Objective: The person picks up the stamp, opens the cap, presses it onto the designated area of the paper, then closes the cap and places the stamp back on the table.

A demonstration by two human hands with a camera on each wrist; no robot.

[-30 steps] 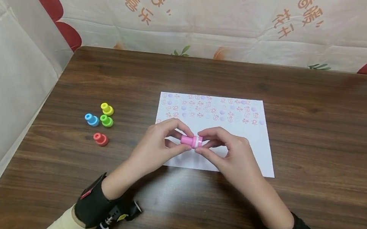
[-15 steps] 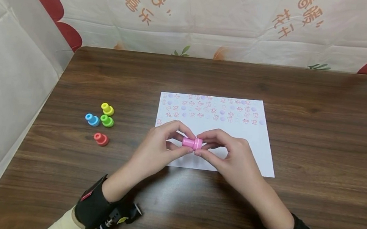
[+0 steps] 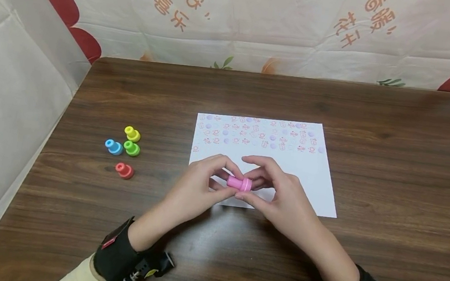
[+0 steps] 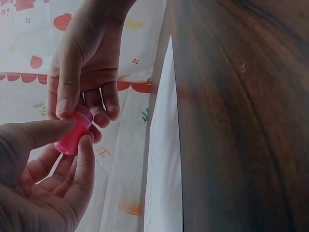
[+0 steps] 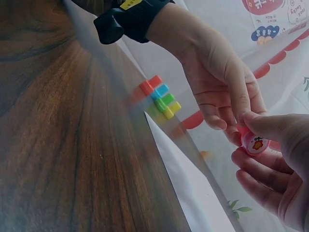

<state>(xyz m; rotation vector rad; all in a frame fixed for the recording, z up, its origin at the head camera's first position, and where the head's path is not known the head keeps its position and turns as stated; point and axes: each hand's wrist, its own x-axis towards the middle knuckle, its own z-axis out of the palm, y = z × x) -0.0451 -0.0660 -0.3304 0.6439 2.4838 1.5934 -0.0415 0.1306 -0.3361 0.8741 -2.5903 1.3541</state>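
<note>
A small pink toy stamp (image 3: pixel 239 183) lies sideways between both hands, above the paper. My left hand (image 3: pixel 198 186) pinches its narrower handle between thumb and fingers. At the wider capped end, my right hand (image 3: pixel 281 194) has its thumb near the rim and fingers around the far side, while its index finger stands raised off it. The cap's round end (image 5: pixel 257 145) carries a flower picture, facing the right wrist camera. Under the hands is a white sheet of paper (image 3: pixel 307 188), its upper part covered with rows of small red and purple stamp prints.
Left of the paper stand several more stamps: yellow (image 3: pixel 132 134), blue (image 3: pixel 113 147), green (image 3: pixel 131 148) and red (image 3: pixel 124 170). The dark wooden table (image 3: pixel 393 180) ends at a patterned cloth (image 3: pixel 264 23) behind it.
A white band between the stamp's cap and body, seen a second ago, has closed up. Both hands and the stamp have moved slightly nearer and right; the right index finger has lifted off.
</note>
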